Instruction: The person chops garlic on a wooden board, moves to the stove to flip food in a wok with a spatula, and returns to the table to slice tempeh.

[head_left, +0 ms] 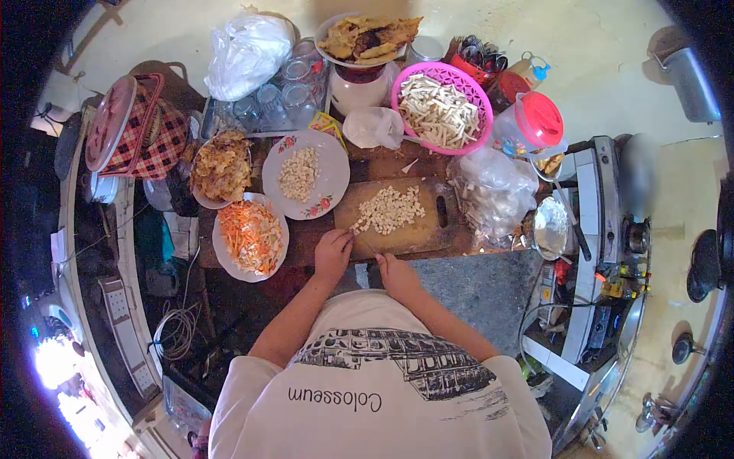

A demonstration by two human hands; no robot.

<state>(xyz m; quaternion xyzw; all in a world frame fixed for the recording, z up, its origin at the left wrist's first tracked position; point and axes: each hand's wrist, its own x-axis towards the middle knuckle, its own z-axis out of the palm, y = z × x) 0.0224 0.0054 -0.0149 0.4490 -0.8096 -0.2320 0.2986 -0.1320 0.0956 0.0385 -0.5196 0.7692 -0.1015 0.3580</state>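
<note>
Small pale diced pieces [391, 209] sit heaped on rectangular brown wooden cutting board [420, 241]. Right hand [399, 277] closed on handle of thin knife [367, 245]; left hand [333, 254] at blade, can't tell if gripping. Round white floral plate [293, 206]: similar dice. White oval plate [284, 231]: orange and pale shreds. Pink perforated plastic basket [485, 109]: pale sticks.

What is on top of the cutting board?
Small, pale diced pieces lie in a loose heap on the cutting board; the surface directly beneath them is covered and cannot be seen.
</note>
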